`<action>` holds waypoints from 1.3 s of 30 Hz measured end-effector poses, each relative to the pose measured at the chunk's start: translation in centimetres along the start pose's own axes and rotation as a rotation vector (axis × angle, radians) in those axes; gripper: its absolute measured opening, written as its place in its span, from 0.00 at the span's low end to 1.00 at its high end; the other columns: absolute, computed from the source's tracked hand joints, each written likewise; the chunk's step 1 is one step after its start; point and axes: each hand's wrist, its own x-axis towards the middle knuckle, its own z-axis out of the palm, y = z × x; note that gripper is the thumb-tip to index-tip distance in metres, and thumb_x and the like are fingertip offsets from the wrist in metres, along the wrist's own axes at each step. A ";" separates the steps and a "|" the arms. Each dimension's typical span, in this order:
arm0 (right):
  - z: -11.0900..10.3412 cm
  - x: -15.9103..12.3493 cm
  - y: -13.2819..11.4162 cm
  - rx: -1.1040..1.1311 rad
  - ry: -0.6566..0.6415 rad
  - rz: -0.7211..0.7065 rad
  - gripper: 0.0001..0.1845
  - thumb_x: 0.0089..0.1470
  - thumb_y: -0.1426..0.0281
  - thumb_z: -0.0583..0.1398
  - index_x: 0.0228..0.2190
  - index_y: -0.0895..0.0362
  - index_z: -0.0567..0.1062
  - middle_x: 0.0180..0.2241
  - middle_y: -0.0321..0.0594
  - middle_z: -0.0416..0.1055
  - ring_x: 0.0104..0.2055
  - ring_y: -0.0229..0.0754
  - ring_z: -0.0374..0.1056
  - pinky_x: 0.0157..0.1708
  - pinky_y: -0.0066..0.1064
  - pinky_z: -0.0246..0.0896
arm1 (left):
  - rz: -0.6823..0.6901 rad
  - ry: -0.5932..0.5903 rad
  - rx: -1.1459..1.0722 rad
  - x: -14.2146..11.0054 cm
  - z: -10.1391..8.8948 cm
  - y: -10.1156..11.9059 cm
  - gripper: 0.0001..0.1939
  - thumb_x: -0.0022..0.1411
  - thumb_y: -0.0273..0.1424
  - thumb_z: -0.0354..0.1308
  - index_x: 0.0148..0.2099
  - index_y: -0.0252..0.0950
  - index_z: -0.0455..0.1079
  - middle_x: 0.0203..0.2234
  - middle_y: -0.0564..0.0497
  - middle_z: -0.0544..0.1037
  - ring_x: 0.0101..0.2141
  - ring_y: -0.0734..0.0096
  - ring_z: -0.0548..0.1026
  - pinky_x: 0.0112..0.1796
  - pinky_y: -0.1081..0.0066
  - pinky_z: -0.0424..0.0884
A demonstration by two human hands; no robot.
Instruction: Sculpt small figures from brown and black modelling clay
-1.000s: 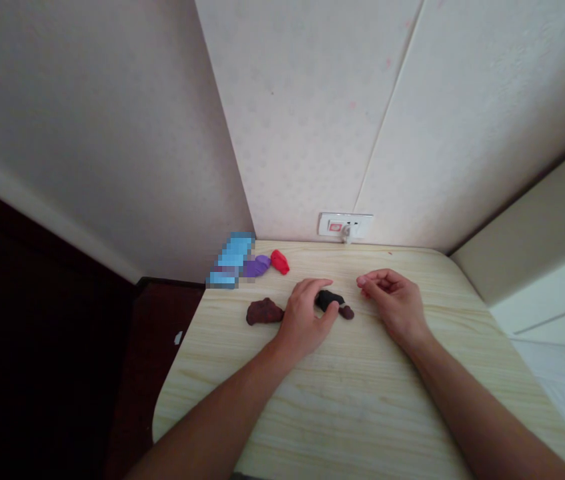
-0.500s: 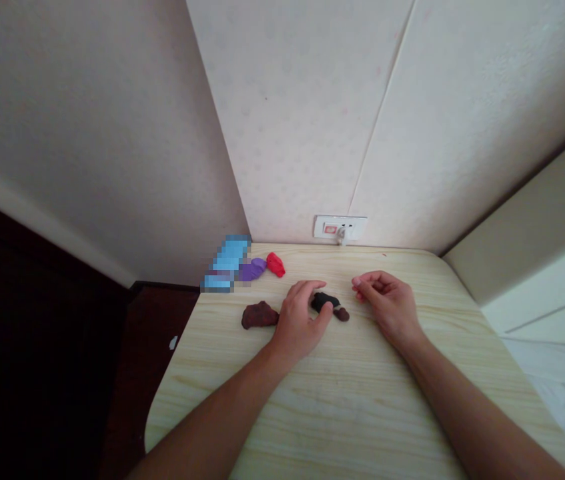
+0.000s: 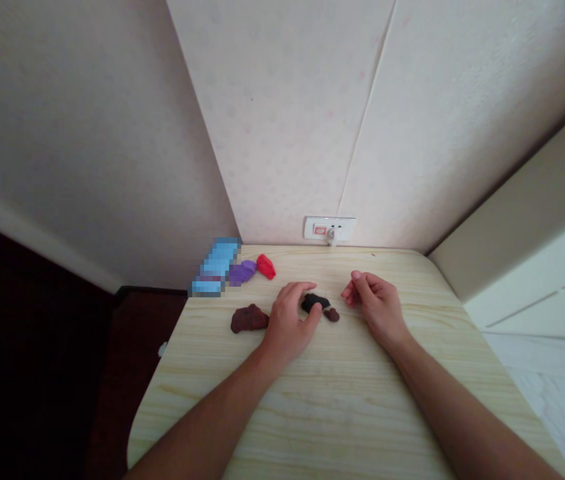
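Observation:
My left hand (image 3: 289,321) rests on the table, its thumb and fingers curved round a black lump of modelling clay (image 3: 313,302). The thumb overlaps the near side of that lump. A small brown clay piece (image 3: 331,315) sits against the lump's right end. To the right, my right hand (image 3: 375,301) is held with fingers curled and thumb raised against them; whatever may be between the fingertips is too small to make out. Left of my left hand lies a larger dark brown clay lump (image 3: 249,319), its right end partly behind the hand.
Purple clay (image 3: 243,272) and red clay (image 3: 266,267) lie at the back left of the wooden table (image 3: 342,400), beside a blurred blue flat object (image 3: 216,267). A wall socket (image 3: 329,229) with a plug is just above the back edge. A pale cabinet (image 3: 537,220) stands on the right.
The whole view has shifted slightly. My right thumb has moved up along the curled fingers. My left hand keeps its place round the black clay.

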 end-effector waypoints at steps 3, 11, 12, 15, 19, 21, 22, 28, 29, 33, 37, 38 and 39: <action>0.0 0.0 -0.1 -0.016 0.009 -0.017 0.24 0.51 0.49 0.69 0.23 0.57 0.76 0.21 0.38 0.74 0.21 0.35 0.64 0.24 0.28 0.60 | -0.007 -0.003 0.006 0.0 0.1 0.0 0.17 0.60 0.23 0.60 0.52 0.37 0.72 0.47 0.45 0.79 0.50 0.60 0.76 0.54 0.57 0.72; 0.0 0.1 0.2 0.021 0.022 0.016 0.24 0.46 0.50 0.72 0.34 0.58 0.82 0.28 0.43 0.80 0.25 0.39 0.69 0.28 0.32 0.67 | -0.006 -0.003 0.006 0.0 0.0 0.1 0.16 0.60 0.23 0.60 0.51 0.37 0.73 0.47 0.45 0.79 0.50 0.59 0.76 0.54 0.57 0.72; 0.0 0.1 0.3 0.037 0.021 0.016 0.25 0.49 0.48 0.70 0.34 0.58 0.82 0.29 0.44 0.81 0.25 0.39 0.70 0.29 0.32 0.67 | -0.008 -0.005 0.006 0.0 0.0 0.1 0.17 0.60 0.23 0.60 0.52 0.37 0.73 0.47 0.45 0.79 0.50 0.59 0.76 0.54 0.57 0.72; 0.0 0.1 0.4 0.063 0.012 0.024 0.26 0.55 0.46 0.65 0.26 0.57 0.78 0.26 0.43 0.80 0.23 0.38 0.68 0.27 0.31 0.66 | -0.011 -0.006 0.003 0.0 0.0 0.0 0.17 0.60 0.23 0.60 0.52 0.37 0.73 0.47 0.45 0.79 0.50 0.60 0.76 0.53 0.58 0.72; -0.2 0.1 0.5 0.040 -0.006 0.013 0.28 0.58 0.47 0.63 0.19 0.56 0.72 0.22 0.40 0.76 0.22 0.37 0.65 0.26 0.30 0.62 | -0.008 -0.006 0.003 0.0 0.1 -0.1 0.17 0.60 0.23 0.60 0.52 0.37 0.73 0.47 0.45 0.79 0.50 0.60 0.76 0.54 0.57 0.71; -0.2 0.0 0.4 0.019 -0.010 -0.005 0.27 0.58 0.48 0.63 0.21 0.56 0.73 0.21 0.39 0.74 0.22 0.37 0.65 0.26 0.29 0.61 | -0.005 -0.007 0.006 0.0 0.0 -0.1 0.17 0.60 0.23 0.60 0.51 0.37 0.73 0.47 0.45 0.79 0.50 0.60 0.76 0.54 0.57 0.72; -0.2 0.0 0.3 0.014 -0.012 -0.015 0.26 0.58 0.48 0.63 0.22 0.56 0.74 0.21 0.38 0.74 0.22 0.37 0.65 0.26 0.29 0.61 | -0.003 -0.008 0.007 0.1 0.0 -0.1 0.17 0.60 0.23 0.60 0.51 0.37 0.73 0.47 0.45 0.79 0.50 0.59 0.76 0.54 0.57 0.72; 0.1 0.0 0.0 0.012 0.005 -0.025 0.22 0.50 0.50 0.70 0.27 0.55 0.74 0.22 0.36 0.73 0.21 0.36 0.64 0.23 0.29 0.59 | -0.009 -0.006 0.005 0.0 -0.1 0.1 0.16 0.60 0.22 0.60 0.50 0.38 0.73 0.46 0.46 0.80 0.49 0.60 0.77 0.53 0.57 0.72; 0.1 0.0 0.0 0.014 0.010 -0.017 0.22 0.48 0.50 0.71 0.28 0.55 0.74 0.21 0.35 0.72 0.21 0.36 0.64 0.23 0.29 0.59 | -0.010 -0.006 0.005 0.0 -0.1 0.1 0.16 0.60 0.22 0.60 0.50 0.38 0.73 0.46 0.46 0.80 0.49 0.60 0.77 0.53 0.57 0.73; 0.1 0.1 0.2 0.005 0.017 0.020 0.23 0.45 0.52 0.73 0.32 0.57 0.79 0.21 0.35 0.72 0.21 0.36 0.63 0.22 0.29 0.58 | -0.013 -0.010 0.002 0.1 0.0 0.0 0.16 0.60 0.22 0.60 0.51 0.38 0.73 0.46 0.46 0.79 0.50 0.60 0.77 0.53 0.57 0.72; -0.1 0.2 0.4 0.011 0.023 0.004 0.23 0.54 0.49 0.67 0.34 0.57 0.81 0.28 0.41 0.78 0.22 0.36 0.65 0.24 0.30 0.61 | -0.018 -0.015 0.007 0.1 0.1 0.0 0.16 0.60 0.22 0.60 0.51 0.37 0.73 0.47 0.45 0.79 0.50 0.60 0.76 0.54 0.57 0.72; -0.1 0.2 0.4 0.026 0.020 0.004 0.23 0.55 0.49 0.65 0.32 0.57 0.80 0.28 0.41 0.78 0.22 0.36 0.65 0.24 0.30 0.61 | -0.019 -0.013 0.007 0.1 0.1 -0.1 0.16 0.60 0.22 0.60 0.51 0.37 0.73 0.46 0.46 0.79 0.50 0.60 0.76 0.53 0.57 0.72; -0.1 0.2 0.4 0.039 0.014 0.007 0.23 0.56 0.48 0.65 0.30 0.57 0.80 0.27 0.40 0.77 0.23 0.36 0.65 0.25 0.30 0.62 | -0.017 -0.012 0.006 0.1 0.0 0.0 0.16 0.60 0.22 0.60 0.51 0.37 0.73 0.46 0.46 0.79 0.49 0.60 0.76 0.53 0.58 0.72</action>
